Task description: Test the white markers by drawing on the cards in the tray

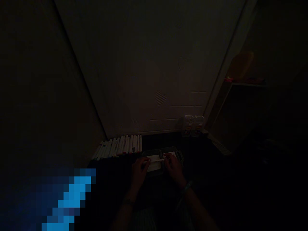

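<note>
Here you are in near darkness, a slim white stick point(157, 160) stretched level between your two hands, right over an open two-part case point(151, 152). Your left hand point(141, 167) pinches at the stick's nine o'clock end, your right hand point(174, 166) at its three o'clock end, and both sets of fingers look narrowed around it. It should be light and stiff, probably smooth enough to roll, so a soft pinch near each end suits it, no hard bending. Reading the clock from the case, a row of white markers point(120, 146) lies between nine and ten o'clock on the dark surface point(163, 139), and two clear containers point(189, 126) stand between one and two, close to the wall point(134, 80). Now the murky part: your fingertips cover the stick's ends, so you can't tell whether it's a marker like the others. White pieces point(154, 165) show inside the case, partly behind your hands, their nature unclear, and a pixelated blue patch point(74, 195) blots out everything around eight o'clock.
</note>
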A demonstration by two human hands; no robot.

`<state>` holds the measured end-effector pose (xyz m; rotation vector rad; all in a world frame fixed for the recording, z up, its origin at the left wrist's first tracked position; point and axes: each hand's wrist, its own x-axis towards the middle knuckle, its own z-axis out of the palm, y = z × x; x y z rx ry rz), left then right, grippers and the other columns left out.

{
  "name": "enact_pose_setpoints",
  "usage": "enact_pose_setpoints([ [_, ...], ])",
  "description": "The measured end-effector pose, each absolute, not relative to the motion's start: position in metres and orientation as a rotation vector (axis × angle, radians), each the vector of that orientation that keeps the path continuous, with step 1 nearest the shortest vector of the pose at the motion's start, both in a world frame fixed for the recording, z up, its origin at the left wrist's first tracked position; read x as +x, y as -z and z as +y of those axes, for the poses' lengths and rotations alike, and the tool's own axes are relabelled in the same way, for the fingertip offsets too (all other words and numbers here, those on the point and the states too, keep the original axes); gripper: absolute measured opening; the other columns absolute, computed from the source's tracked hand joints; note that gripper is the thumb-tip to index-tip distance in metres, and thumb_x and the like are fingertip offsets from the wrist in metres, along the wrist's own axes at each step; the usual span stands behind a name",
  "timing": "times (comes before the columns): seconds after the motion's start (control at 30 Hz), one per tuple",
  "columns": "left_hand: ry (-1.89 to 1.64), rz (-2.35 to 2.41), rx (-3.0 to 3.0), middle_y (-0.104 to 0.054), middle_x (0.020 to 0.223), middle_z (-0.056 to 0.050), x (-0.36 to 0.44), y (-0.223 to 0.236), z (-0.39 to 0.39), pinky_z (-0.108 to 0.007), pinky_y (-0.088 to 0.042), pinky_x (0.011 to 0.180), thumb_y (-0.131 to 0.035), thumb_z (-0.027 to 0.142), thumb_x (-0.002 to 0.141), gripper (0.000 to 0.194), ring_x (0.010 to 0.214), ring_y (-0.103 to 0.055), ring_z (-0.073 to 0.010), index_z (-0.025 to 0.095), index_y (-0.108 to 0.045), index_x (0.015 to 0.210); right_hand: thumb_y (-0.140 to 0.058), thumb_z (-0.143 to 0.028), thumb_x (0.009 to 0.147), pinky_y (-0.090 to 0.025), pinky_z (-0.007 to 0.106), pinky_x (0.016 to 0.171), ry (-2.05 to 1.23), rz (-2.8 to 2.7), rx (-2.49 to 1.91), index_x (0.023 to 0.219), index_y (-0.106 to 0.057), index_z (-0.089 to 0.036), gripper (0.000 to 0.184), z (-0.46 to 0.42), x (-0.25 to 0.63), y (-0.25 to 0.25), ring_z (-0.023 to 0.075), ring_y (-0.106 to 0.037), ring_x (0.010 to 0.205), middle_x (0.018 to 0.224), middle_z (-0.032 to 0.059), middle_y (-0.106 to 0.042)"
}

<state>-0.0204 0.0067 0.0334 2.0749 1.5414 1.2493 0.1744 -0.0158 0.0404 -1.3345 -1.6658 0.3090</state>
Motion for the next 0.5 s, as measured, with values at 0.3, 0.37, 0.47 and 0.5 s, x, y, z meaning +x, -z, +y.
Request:
enact_pose_setpoints([
  [0.3, -1.273, 1.559, 2.08, -0.065, 0.088, -0.001, -0.0189, -0.0333, 0.0062, -0.032, -0.042, 0.077, -0.047, 0.039, 0.081, 0.022, 0.085, -0.058, -0.0183, 0.025, -0.063, 0.087, -0.038, -0.023, 0.088, -0.043, 0.026, 0.077, -0.299, -1.679, -1.297, 0.106, -0.055, -0.022, 0.024, -0.0137, 0.1754, -0.0375, 0.0153, -0.056, 0.088, 0.097, 0.0045, -0.06],
  [0.37, -1.266, 1.562, 2.075, -0.065, 0.088, -0.001, -0.0186, -0.0341, 0.0057, -0.032, -0.042, 0.077, -0.047, 0.039, 0.081, 0.023, 0.085, -0.058, -0.0183, 0.024, -0.063, 0.086, -0.039, -0.023, 0.088, -0.043, 0.026, 0.078, -0.293, -1.682, -1.3, 0.105, -0.055, -0.021, 0.024, -0.0136, 0.1752, -0.0376, 0.0157, -0.056, 0.089, 0.097, 0.0046, -0.06],
  [0.47, -1.256, 1.554, 2.07, -0.065, 0.089, -0.002, -0.0186, -0.0341, 0.0056, -0.033, -0.042, 0.078, -0.047, 0.04, 0.081, 0.024, 0.086, -0.058, -0.0186, 0.023, -0.062, 0.087, -0.039, -0.023, 0.088, -0.043, 0.026, 0.078, -0.303, -1.691, -1.302, 0.105, -0.055, -0.021, 0.023, -0.0141, 0.1751, -0.0387, 0.0156, -0.055, 0.089, 0.097, 0.0043, -0.06],
  [0.5, -1.253, 1.55, 2.068, -0.065, 0.09, -0.002, -0.0187, -0.0337, 0.0059, -0.033, -0.042, 0.079, -0.047, 0.04, 0.081, 0.024, 0.087, -0.058, -0.0186, 0.023, -0.062, 0.087, -0.039, -0.023, 0.088, -0.043, 0.026, 0.078, -0.311, -1.694, -1.306, 0.105, -0.055, -0.022, 0.023, -0.0142, 0.1751, -0.039, 0.0154, -0.056, 0.089, 0.097, 0.0042, -0.06],
])
